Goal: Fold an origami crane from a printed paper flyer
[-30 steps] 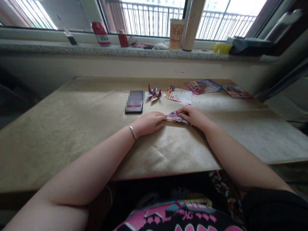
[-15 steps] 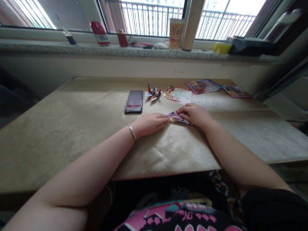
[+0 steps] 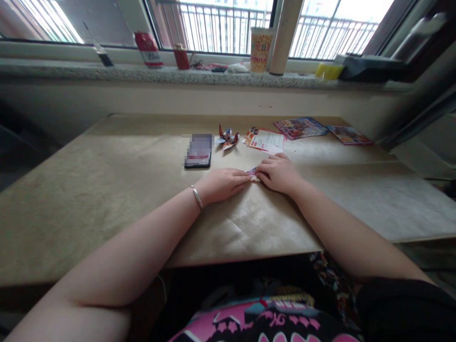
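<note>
A strip of folded, colourfully printed paper (image 3: 253, 175) lies on the table between my hands, most of it covered by them. My left hand (image 3: 223, 184) rests flat with its fingers stretched out, the fingertips on the paper's left end. From the right, my right hand (image 3: 280, 174) bends its fingers down onto the same paper, the thumb near its lower edge. What lies under the right palm is hidden. Beyond the hands stands a folded paper figure (image 3: 228, 137) with pointed tips.
A phone (image 3: 198, 151) lies left of the figure. Behind my right hand are a white-and-orange printed sheet (image 3: 268, 140), a stack of colourful printed sheets (image 3: 302, 128) and another printed piece (image 3: 349, 135). The windowsill (image 3: 213, 74) holds a red can (image 3: 148, 49) and a patterned cup (image 3: 261, 50).
My right hand has slid left along the folded paper toward my left hand and now covers more of it. My left hand has barely moved.
</note>
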### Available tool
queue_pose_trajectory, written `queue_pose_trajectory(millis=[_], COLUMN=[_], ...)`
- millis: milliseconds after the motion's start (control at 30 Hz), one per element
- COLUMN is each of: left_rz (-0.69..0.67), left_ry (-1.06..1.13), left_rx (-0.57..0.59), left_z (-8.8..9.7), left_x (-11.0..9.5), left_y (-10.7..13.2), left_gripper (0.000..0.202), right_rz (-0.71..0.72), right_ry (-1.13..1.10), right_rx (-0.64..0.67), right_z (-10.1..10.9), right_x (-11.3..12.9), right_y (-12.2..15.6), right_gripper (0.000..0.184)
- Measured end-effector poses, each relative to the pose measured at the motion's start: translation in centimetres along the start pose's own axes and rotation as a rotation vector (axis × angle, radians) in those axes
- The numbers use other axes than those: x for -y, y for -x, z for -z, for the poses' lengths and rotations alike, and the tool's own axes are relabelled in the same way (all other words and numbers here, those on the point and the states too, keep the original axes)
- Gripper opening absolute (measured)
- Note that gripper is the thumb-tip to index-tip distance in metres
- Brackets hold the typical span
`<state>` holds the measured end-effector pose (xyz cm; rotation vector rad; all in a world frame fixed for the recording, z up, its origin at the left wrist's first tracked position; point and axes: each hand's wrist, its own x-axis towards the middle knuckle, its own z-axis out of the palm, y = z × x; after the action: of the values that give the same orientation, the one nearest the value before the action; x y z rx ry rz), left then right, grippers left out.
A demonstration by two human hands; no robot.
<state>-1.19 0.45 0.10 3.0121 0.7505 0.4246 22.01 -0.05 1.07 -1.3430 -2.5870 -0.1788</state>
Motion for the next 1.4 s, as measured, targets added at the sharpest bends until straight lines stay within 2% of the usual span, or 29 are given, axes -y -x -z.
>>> queue_pose_trajectory(millis=[167, 533, 767, 933, 1167, 1267, 1400], left_rz=[0.02, 0.077, 0.119, 0.115, 0.035, 0.007, -0.001], left_ry=[-0.028, -0.085, -0.139, -0.1, -0.052, -0.076, -0.108], left_rx=[0.036, -0.024, -0.014, -0.03, 0.004, 0.012, 0.029], left_z=[0.6, 0.7, 0.6, 0.4, 0.8, 0.9, 1.1], left_x=[-0.2, -0.7, -1.0, -0.9, -0.5, -0.6, -0.7], left_y=[0.0, -0.2, -0.3, -0.3, -0.2, -0.1, 0.0], left_gripper=[0.034, 0.032, 0.031, 0.03, 0.029, 0.03, 0.031], right_rz=[-0.11, -0.177, -0.189, -0.143, -0.042, -0.012, -0.059], right_ry=[-0.099, -0.229, -0.26, -0.169, 0.169, 0.149, 0.042], right_rx=[-0.002, 0.015, 0.028, 0.061, 0.01, 0.019, 0.037], right_z=[-0.9, -2.5, -2.7, -2.0, 0.0, 0.1, -0.4], right_x=[-0.8, -2.1, -2.3, -2.0, 0.3, 1.1, 1.1], right_y=[-0.3, -0.8, -0.8, -0.7, -0.1, -0.2, -0.5], right_gripper=[0.023, 0.017, 0.016, 0.018, 0.025, 0.028, 0.028])
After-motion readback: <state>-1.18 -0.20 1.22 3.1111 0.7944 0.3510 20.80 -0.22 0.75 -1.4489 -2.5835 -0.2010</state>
